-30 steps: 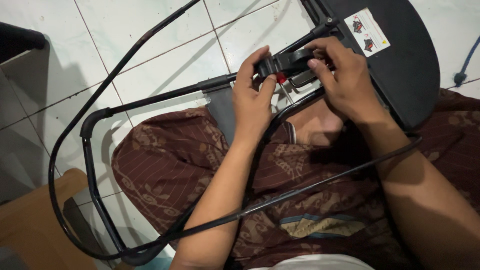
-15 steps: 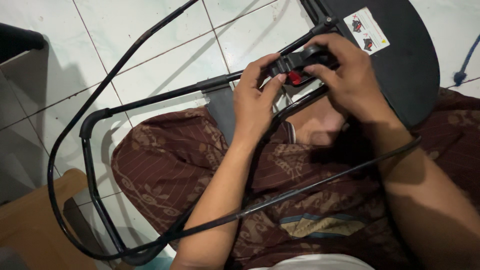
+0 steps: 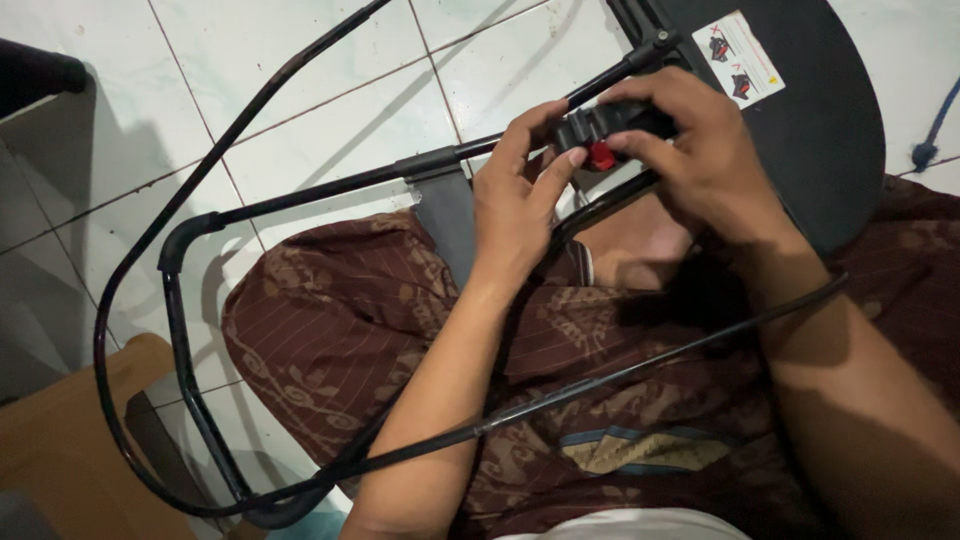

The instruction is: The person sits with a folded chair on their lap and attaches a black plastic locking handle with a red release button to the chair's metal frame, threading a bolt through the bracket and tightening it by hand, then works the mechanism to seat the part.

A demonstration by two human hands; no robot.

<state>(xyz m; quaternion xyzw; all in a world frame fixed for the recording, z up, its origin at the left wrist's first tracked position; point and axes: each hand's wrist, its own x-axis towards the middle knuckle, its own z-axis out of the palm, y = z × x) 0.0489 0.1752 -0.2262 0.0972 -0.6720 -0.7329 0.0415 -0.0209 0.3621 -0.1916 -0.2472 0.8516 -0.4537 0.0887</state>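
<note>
Since a second ago the small black part [image 3: 612,124] with the red button [image 3: 600,156] has moved a little up and right along the black metal frame [image 3: 330,185], and both hands have followed it. The red button shows more clearly now, just below the black body, where before it sat half hidden between the fingers. To me this looks like the same fiddling grip carried on, with the part being pressed or turned against the frame tube; nothing has come off or been put down.

Left hand [image 3: 515,195]: fingers curled together, thumb and forefinger tips pinching at the button's left side. Right hand [image 3: 700,160]: fingers wrapped over the top of the part, clamped on it, thumb underneath.

The part sits far right of centre, above the person's lap, which is covered in brown patterned cloth [image 3: 340,320]. A thin black rod [image 3: 600,380] crosses the lap under the right forearm. A big black rounded panel [image 3: 820,140] with a white sticker lies far right.

The floor is white tile [image 3: 300,80] with dirty grout. A wooden piece [image 3: 60,440] is near left, and a blue cord [image 3: 935,125] is at the far right edge.
</note>
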